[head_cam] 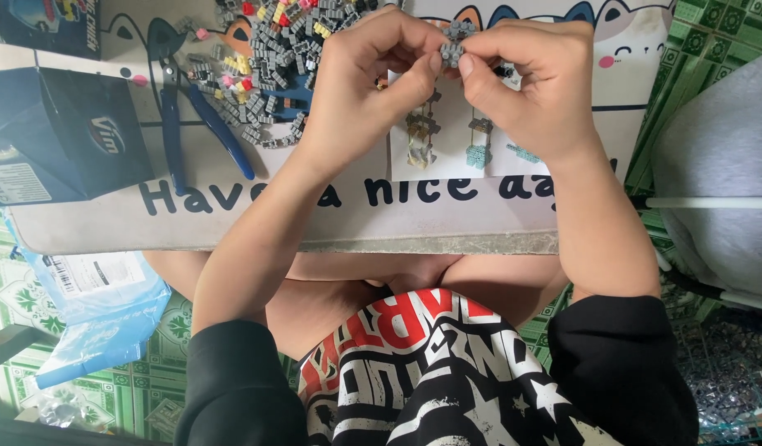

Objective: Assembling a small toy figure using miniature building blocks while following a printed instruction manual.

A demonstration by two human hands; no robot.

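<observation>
Both hands meet over the far edge of the table (340, 239), pinching one small grey brick piece (455, 43) between them. The left hand (360, 83) and right hand (526, 83) close their fingertips on it from either side, equally near. Its long axis seems to run away from the person, though fingers hide much.

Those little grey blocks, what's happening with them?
A person's left hand and right hand together pinch a small grey block piece above a low table. A pile of blocks lies at the left beside blue pliers, and a few small built pieces sit on paper below the hands.
</observation>
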